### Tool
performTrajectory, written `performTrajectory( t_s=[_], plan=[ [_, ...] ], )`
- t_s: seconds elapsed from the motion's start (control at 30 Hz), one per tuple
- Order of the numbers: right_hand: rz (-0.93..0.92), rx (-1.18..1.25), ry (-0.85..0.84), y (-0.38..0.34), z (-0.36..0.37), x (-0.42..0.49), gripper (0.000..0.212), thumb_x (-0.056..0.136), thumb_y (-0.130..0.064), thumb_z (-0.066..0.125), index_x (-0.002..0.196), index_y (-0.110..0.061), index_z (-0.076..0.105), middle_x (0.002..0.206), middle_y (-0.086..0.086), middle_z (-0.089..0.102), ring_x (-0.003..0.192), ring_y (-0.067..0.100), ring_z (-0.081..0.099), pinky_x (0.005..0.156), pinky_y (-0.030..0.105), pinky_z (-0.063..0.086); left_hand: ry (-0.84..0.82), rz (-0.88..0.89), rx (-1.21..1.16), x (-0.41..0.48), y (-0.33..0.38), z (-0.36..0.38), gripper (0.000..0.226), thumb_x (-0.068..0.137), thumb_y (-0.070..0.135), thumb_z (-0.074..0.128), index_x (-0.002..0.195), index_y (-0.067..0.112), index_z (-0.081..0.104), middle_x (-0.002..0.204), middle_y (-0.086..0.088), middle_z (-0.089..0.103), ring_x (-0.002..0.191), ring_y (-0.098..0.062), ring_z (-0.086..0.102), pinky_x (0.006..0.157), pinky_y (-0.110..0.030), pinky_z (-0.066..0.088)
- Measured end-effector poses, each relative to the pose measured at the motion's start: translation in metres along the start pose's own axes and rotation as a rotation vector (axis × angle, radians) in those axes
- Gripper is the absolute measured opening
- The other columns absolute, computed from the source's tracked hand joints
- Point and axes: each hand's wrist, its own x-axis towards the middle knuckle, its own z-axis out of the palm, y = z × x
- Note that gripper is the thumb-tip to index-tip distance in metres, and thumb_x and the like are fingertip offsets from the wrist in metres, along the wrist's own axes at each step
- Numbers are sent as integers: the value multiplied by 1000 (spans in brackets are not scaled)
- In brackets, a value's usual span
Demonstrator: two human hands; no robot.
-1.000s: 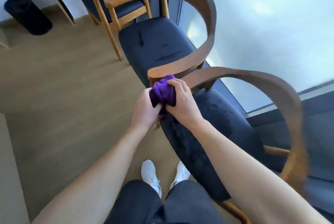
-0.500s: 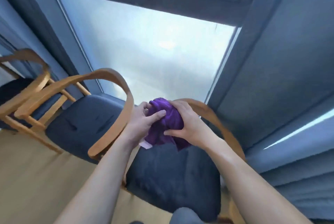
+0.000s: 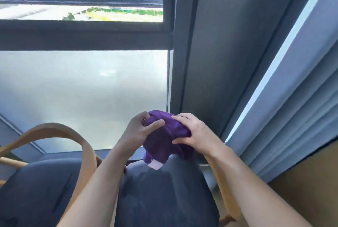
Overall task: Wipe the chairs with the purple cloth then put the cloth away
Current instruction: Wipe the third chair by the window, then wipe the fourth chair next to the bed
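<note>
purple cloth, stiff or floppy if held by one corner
Probably floppy: the purple cloth bunches between the left hand and right hand and sags below them. Likely light, since fingers alone carry it. Its plush surface probably resists slipping.

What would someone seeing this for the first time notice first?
The bunched purple cloth stands out, gripped by the left hand and the right hand at centre frame, over a dark blue chair seat. Behind it, a big frosted window pane fills the left half, and a curved wooden chair arm sweeps in at lower left.
</note>
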Motion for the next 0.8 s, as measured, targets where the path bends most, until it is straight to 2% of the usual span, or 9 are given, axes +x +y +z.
performTrajectory(
  t_s=[0.1,0.2,0.27,0.4,0.47,0.53,0.67,0.73,0.8],
  plan=[
    [100,-53,25,-13,11,-16,73,83,-30,80,147,-32,47,150,-3,39,136,12,39,115,22,27,-84,49,27,-1,-3,-8,43,79,50,76,67,22,45,68,-1,54,63,-15,47,58,-31,34],
    [241,-180,80,-29,24,-36,59,95,-15,61,149,-33,44,158,1,32,142,24,29,118,40,27,-172,89,18,-5,-6,-10,38,92,38,69,70,19,44,67,3,53,64,-12,46,57,-28,34],
    [346,-213,126,-36,33,-51,56,97,-6,48,147,-31,47,158,4,32,139,30,30,116,44,29,-257,106,52,-12,-7,-7,37,95,34,66,74,14,43,65,7,51,64,-11,46,58,-27,35],
    [469,-140,263,-46,42,-85,59,94,4,38,143,-25,54,151,3,40,135,27,41,115,34,33,-410,86,9,-26,-4,0,30,91,14,71,82,4,44,66,8,58,66,-11,55,59,-25,41],
    [534,-90,372,-50,37,-101,61,91,10,35,139,-20,59,145,3,47,132,21,47,112,25,33,-497,92,43,-28,0,4,33,87,5,73,78,9,41,65,9,57,64,-10,55,57,-22,42],
    [591,-79,476,-54,30,-118,62,88,13,34,133,-17,64,137,3,53,126,18,51,108,23,36,-549,154,134,-30,5,11,42,83,0,75,75,16,37,65,8,52,63,-9,48,54,-19,40],
    [576,-55,597,-65,17,-149,50,87,13,34,115,-10,69,125,3,58,116,18,55,104,20,38,-573,383,408,-40,11,38,44,78,8,80,79,19,38,73,8,49,65,-11,39,59,-27,37],
    [517,-53,607,-73,15,-160,39,90,8,38,110,-9,67,122,-1,57,114,14,53,101,14,34,-553,445,490,-50,13,52,46,76,15,81,84,21,36,77,6,50,67,-14,41,62,-34,40],
    [472,-60,648,-78,11,-171,26,94,0,44,108,-11,63,116,-3,59,109,12,53,95,15,36,-530,465,540,-61,15,63,49,76,20,82,88,25,35,82,6,53,70,-17,45,68,-39,45]
  ],
)
